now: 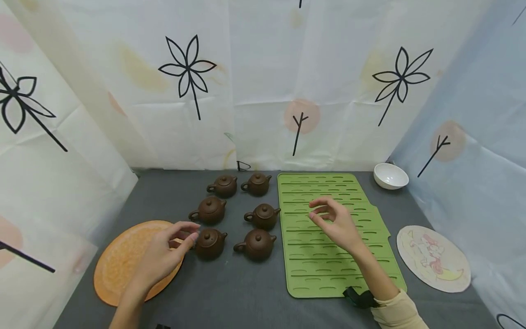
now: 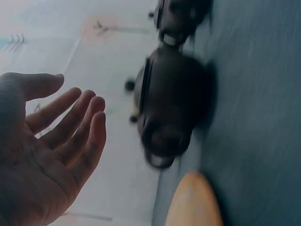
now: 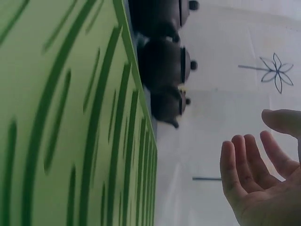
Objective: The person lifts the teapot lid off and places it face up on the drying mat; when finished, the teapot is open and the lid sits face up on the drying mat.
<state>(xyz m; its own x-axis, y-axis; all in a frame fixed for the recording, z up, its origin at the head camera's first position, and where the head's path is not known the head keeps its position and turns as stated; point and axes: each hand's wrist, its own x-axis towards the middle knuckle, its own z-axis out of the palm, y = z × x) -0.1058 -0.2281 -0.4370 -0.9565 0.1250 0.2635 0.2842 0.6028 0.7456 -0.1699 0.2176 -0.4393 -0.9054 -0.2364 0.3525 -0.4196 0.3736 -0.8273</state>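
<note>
Several brown clay teapots with round lids stand in two columns on the grey table. My left hand [image 1: 166, 253] hovers beside the nearest teapot of the left column [image 1: 209, 244], over the edge of an orange round mat [image 1: 135, 256]. In the left wrist view its fingers [image 2: 96, 129] are loosely bent, with a gap between them and the teapot [image 2: 167, 101]. Above the green ridged mat [image 1: 304, 256] floats my right hand [image 1: 337, 224], its fingers relaxed and holding nothing. The front right teapot [image 1: 256, 245] stands left of that mat, spout pointing toward it.
Behind the mat's right corner stands a white bowl [image 1: 391, 176]. A pale round mat with a cartoon drawing [image 1: 433, 259] lies at the right. A black strap [image 1: 359, 298] is by the right forearm. Patterned cloth [image 1: 263, 82] closes off the back and both sides.
</note>
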